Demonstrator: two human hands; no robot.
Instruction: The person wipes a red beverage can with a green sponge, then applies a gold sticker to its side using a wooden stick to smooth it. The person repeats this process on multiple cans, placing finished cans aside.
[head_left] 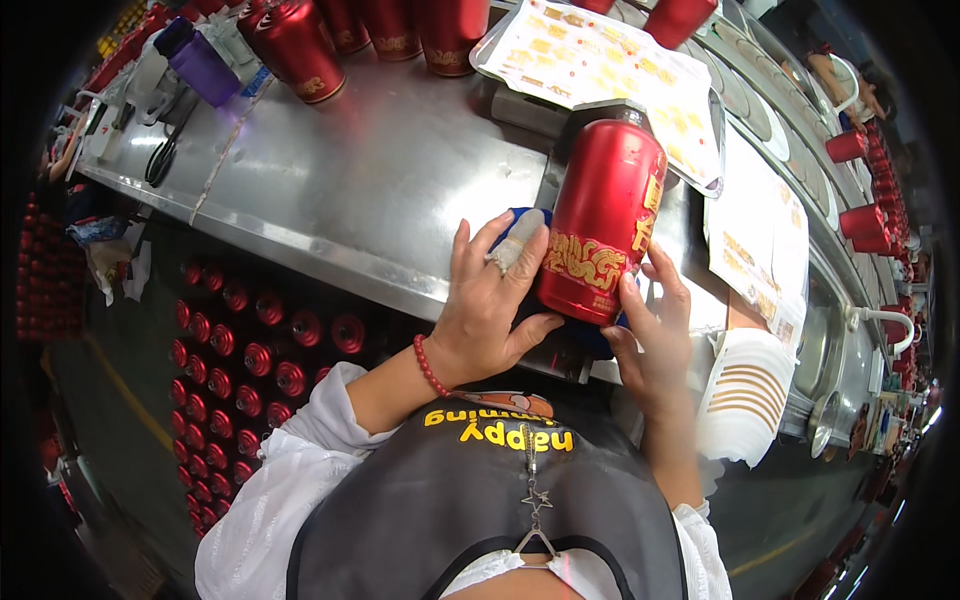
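A glossy red bottle [605,190] with gold dragon-like decoration lies tilted in front of me, its base toward me and its far end against a dark angular holder [612,108]. My left hand [495,300] grips its lower left side, thumb near the base. One of that hand's fingers wears a pale wrap [520,238]. On the lower right side, the fingers and thumb of my right hand [652,325] hold the bottle near its base. Blue cloth [513,225] shows beside and under it, mostly hidden.
A tray [484,58] bearing a sheet of gold decals [600,50] lies beyond the bottle. More red bottles [300,50] and a purple bottle [197,62] stand at the far left of the metal table [330,200]. White sheets [745,395] lie right; racked red bottles [258,358] fill the lower left.
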